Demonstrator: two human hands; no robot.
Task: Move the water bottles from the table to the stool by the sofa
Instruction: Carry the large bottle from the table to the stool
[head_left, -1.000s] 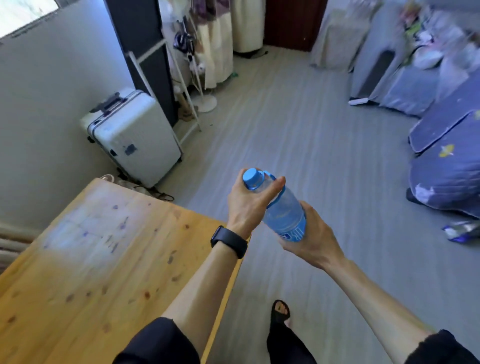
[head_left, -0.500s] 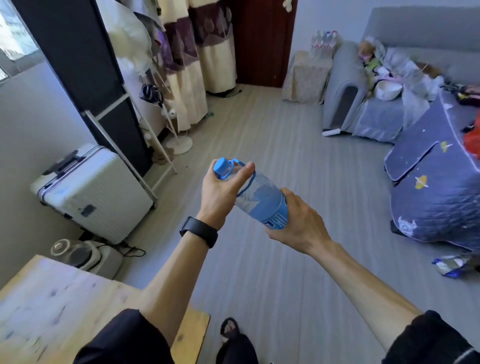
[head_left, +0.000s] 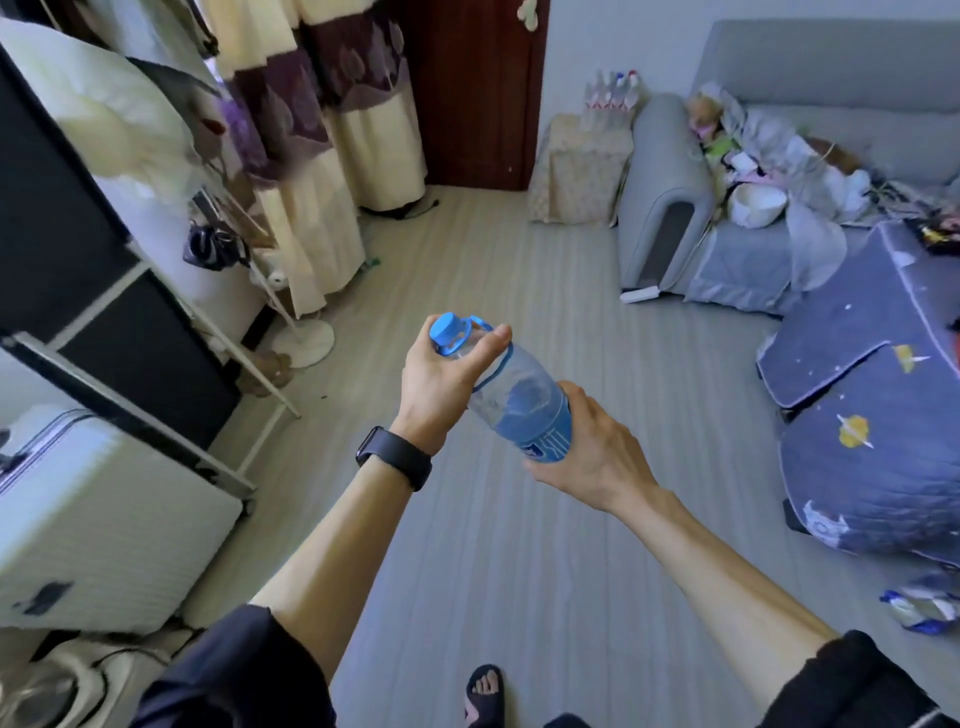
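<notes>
Head view, both my arms reaching forward over the grey floor (head_left: 519, 571). My left hand (head_left: 441, 384) grips the water bottle (head_left: 519, 410) at its neck and shoulder, just below the blue cap (head_left: 448, 328), with the thumb laid across the clear plastic. My right hand (head_left: 592, 452) cups the bottle's lower end, fingers curled round the blue label from beneath. The bottle is thus held by both hands in the air, tilted, cap up and to the left, base down and to the right. A black wristband (head_left: 395, 457) circles my left wrist.

Far side of the room: the cloth-covered stool (head_left: 576, 171) stands just beside the arm of the grey sofa (head_left: 670, 197); several bottles (head_left: 613, 96) stand upright on top of it, too small to count. The held bottle is well apart from the stool.

Left edge: a white suitcase (head_left: 93, 519), leaning. Right edge: a blue quilted cover (head_left: 872, 415) with planet motifs. Bottom edge: my foot in a black sandal (head_left: 485, 696).
</notes>
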